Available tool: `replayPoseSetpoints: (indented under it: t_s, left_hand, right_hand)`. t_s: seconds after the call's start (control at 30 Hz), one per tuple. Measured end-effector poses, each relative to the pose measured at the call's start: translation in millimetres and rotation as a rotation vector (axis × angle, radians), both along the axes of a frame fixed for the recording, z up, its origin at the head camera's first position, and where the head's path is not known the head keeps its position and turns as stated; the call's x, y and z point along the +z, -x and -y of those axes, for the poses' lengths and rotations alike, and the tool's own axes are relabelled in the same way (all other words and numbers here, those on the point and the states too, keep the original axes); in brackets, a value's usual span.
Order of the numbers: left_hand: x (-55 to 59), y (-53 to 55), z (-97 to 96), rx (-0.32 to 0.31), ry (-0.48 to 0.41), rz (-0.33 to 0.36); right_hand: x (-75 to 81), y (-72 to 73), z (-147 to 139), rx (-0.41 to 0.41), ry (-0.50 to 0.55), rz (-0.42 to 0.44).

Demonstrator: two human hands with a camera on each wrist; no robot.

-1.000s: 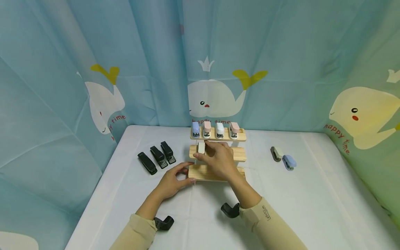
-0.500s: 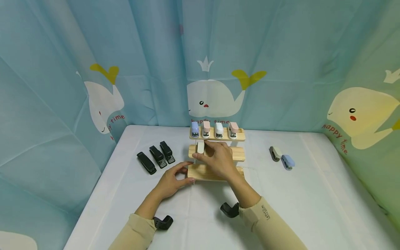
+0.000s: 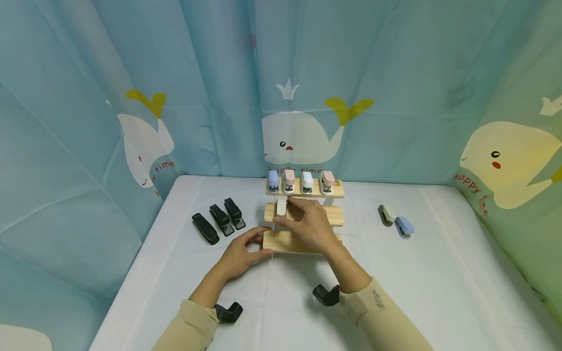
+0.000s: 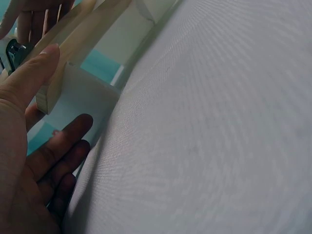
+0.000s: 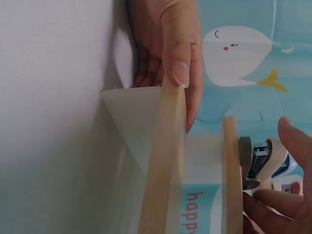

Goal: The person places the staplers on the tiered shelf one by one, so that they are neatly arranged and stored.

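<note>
A three-tier wooden display stand (image 3: 303, 242) stands mid-table on clear supports. My left hand (image 3: 239, 254) holds the left end of its lowest shelf, thumb on the front edge and a finger behind it, as the right wrist view shows too. On the left part of the middle shelf is a mini stapler (image 3: 281, 207) with an off-white top and dark base. Around it are the thumb and fingers of my right hand (image 3: 311, 225); the right wrist view has the stapler (image 5: 261, 161) upright on the shelf between them. The palm hides much of the middle shelf.
Along the top shelf stand several mini staplers (image 3: 307, 182), blue, pink and white. Three black staplers (image 3: 221, 220) lie left of the stand. To the right lie a pale green stapler (image 3: 387, 215) and a blue stapler (image 3: 404, 227). A printed curtain (image 3: 237, 97) hangs behind.
My right wrist and sleeve have shifted slightly to the right, while its fingers stay at the stapler. The left hand keeps its place on the lowest shelf.
</note>
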State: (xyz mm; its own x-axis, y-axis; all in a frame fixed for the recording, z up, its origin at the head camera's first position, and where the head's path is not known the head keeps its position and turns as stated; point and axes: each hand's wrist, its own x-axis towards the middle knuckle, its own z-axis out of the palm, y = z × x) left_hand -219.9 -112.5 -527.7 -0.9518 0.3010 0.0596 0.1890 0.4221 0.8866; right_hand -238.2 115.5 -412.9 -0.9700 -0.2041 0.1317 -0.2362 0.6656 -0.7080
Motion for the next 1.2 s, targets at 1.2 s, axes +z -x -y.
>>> replayPoseSetpoints:
  t_s: [1.2]
  left_hand:
    - [0.7,-2.5,-2.3,0.028,0.008,0.012]
  right_hand:
    - [7.8,-21.1,-60,0.125,0.145,0.01]
